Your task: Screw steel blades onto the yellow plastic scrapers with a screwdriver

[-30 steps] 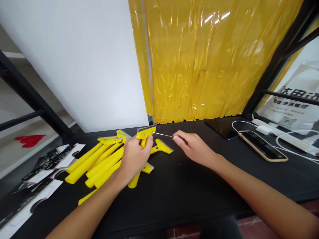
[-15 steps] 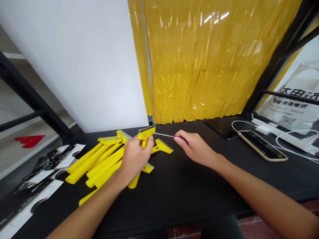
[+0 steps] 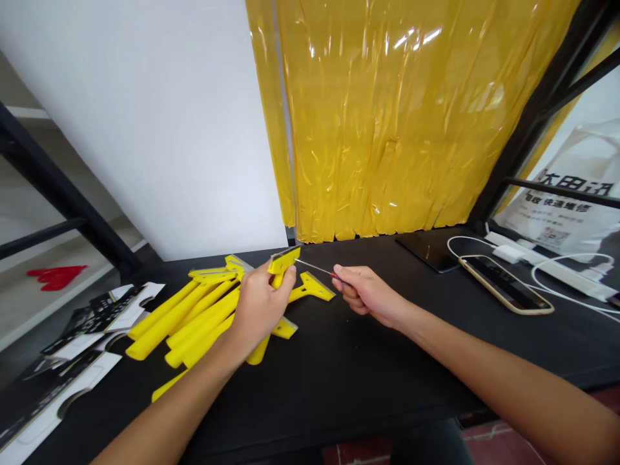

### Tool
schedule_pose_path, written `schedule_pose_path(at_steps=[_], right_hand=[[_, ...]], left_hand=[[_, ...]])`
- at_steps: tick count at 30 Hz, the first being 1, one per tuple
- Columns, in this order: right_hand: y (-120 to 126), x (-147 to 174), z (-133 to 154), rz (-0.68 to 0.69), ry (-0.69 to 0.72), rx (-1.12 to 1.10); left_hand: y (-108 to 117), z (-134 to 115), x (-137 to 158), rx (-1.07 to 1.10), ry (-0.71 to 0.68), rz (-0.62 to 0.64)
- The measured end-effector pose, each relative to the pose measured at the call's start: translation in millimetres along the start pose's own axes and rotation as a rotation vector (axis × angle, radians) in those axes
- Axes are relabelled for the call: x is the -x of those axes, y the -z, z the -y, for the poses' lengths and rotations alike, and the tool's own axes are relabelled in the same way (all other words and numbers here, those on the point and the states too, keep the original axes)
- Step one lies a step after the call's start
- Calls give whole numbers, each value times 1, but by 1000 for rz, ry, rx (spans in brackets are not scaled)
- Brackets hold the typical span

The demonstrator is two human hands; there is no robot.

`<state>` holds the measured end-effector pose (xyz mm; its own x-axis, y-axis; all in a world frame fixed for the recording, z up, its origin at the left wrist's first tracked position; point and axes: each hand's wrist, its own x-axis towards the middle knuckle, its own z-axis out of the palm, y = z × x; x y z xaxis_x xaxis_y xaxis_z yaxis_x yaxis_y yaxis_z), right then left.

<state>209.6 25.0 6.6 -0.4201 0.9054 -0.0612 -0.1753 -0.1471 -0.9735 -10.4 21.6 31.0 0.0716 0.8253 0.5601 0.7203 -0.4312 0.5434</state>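
With left hand (image 3: 259,290) closed, grips a yellow scraper (image 3: 285,259) just off view centre, toward eight o'clock; with right hand (image 3: 365,289) closed, holds a thin screwdriver (image 3: 314,267) pointed toward ten o'clock at the scraper.

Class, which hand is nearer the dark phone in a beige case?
Right. The right hand, holding a thin metal screwdriver, is left of the phone; the left hand, holding a yellow T-shaped scraper, is farther left.
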Motion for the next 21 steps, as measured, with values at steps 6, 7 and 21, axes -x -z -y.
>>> schedule_pose_path(at_steps=[6,7,21], right_hand=[[14,-6,3,105,-94,73],[19,-8,4,33,-48,202],[125,-19,12,-861,-192,1542]], left_hand=[[0,6,-5,-63,12,2],[1,6,-5,-62,47,-12],[7,-4,-11,863,561,313]])
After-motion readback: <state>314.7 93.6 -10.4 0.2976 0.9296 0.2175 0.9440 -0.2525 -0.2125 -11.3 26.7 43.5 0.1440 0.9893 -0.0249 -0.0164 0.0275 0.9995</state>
